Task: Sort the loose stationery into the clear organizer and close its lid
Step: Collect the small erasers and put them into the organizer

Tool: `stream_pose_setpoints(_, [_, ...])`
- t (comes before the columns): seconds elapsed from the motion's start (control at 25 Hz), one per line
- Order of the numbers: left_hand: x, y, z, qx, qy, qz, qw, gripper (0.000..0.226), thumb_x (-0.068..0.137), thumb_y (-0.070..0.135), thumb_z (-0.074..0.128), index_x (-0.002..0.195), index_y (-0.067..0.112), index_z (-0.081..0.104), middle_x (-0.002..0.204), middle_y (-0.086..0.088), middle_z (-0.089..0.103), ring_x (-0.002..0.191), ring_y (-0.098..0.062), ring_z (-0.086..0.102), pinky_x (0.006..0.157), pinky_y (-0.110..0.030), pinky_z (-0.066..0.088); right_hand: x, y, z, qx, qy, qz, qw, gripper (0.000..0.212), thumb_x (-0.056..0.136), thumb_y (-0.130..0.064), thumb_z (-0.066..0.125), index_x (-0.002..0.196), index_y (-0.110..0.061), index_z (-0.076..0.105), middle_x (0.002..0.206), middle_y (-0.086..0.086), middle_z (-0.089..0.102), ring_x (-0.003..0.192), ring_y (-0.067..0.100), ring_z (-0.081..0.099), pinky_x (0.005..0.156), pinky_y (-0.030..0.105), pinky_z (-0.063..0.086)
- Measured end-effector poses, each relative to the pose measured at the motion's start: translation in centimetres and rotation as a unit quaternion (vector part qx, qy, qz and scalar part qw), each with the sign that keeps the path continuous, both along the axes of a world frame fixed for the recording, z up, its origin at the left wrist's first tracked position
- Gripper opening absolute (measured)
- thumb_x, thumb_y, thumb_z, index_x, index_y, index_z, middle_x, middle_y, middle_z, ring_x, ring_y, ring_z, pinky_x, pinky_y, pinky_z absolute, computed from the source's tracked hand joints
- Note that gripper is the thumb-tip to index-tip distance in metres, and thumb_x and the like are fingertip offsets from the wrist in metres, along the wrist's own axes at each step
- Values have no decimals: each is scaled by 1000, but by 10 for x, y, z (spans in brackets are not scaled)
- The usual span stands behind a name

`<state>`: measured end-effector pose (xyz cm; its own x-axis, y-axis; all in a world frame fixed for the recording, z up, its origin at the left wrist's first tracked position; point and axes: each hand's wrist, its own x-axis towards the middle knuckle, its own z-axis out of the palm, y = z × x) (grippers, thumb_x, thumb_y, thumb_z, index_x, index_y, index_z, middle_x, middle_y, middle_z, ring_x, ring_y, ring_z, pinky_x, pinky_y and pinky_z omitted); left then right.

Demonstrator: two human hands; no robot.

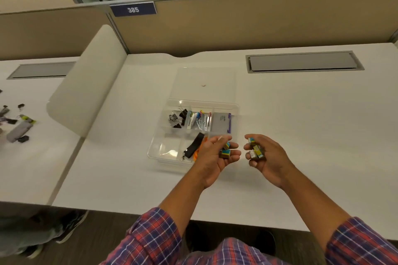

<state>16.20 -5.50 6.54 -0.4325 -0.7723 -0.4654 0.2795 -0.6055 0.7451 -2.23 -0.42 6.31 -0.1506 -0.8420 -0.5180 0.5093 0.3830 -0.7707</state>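
A clear organizer [163,142] lies open on the white desk, its flat lid [204,77] folded back behind it. Its far compartments hold black binder clips [178,117], coloured clips [200,119] and a grey pad [220,122]. A black strap [195,145] lies in a near compartment. My left hand [212,157] hovers over the organizer's near right corner, cupping small teal-and-brown boxes [225,153]. My right hand [266,157] is just right of the organizer, holding several similar small boxes [256,150].
A curved cream divider [86,84] separates this desk from the left one, where grey and black items [17,127] lie scattered. Grey cable hatches [303,62] sit at the desk's back. A person's shoe [71,226] is on the floor at left.
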Motion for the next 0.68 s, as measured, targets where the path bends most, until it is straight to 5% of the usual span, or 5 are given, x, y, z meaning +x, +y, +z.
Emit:
stream_pose_setpoints(0.16, [55, -32, 12, -71, -84, -6, 994, 36, 100, 29, 68, 124, 4, 62, 100, -17, 74, 82, -29, 72, 74, -36, 61, 65, -38, 14, 3, 114, 55, 992, 15, 96, -17, 64, 109, -18, 72, 95, 16, 73, 70, 26, 65, 62, 38, 52])
stream_pose_setpoints(0.44, [147, -91, 19, -126, -275, 59, 951, 7, 99, 13, 65, 104, 13, 69, 98, -13, 72, 77, -22, 71, 70, -30, 64, 159, -102, 13, -15, 311, 138, 940, 24, 92, -3, 66, 108, -22, 67, 105, 12, 67, 77, 26, 73, 60, 34, 62])
stream_pose_setpoints(0.56, [171, -104, 14, -121, -278, 92, 949, 8, 98, 10, 64, 104, 9, 69, 96, -12, 70, 78, -24, 71, 75, -35, 66, 188, -120, 6, -36, 453, 191, 870, 29, 92, -4, 61, 117, -20, 65, 115, 4, 63, 83, 24, 71, 72, 42, 61])
stream_pose_setpoints(0.68, [183, -109, 9, -120, -278, 121, 945, 9, 99, 13, 64, 105, 10, 69, 97, -11, 70, 79, -24, 72, 75, -33, 65, 211, -132, -4, -102, 584, 249, 766, 30, 91, 0, 55, 117, -14, 65, 112, 7, 63, 86, 22, 60, 72, 32, 49])
